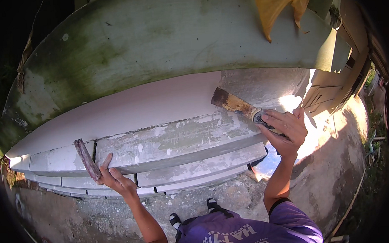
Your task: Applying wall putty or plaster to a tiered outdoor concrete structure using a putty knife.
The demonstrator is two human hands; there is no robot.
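Note:
My right hand (289, 130) is closed around the handle of a putty knife (237, 106) with a rusty, stained blade. The blade points up and left, over the strip where a pale smooth surface meets bare grey. On the left, my left hand (118, 180) grips the lower end of a narrow, flat brownish strip (88, 160), tilted across the ledge; its exact kind cannot be made out. One finger of that hand stretches along the ledge's face. The stepped ledge (173, 141) runs between my hands, grey with patchy white coating and dark vertical gaps.
Above the ledge curves a large pale panel (157, 45) with green stains. A yellow-brown dried leaf (280, 9) hangs over it. Rough concrete floor (325, 177) lies below, with a blue-and-white bag-like thing (266, 164) beside the ledge's right end. My sandalled feet (175, 220) stand close to the ledge.

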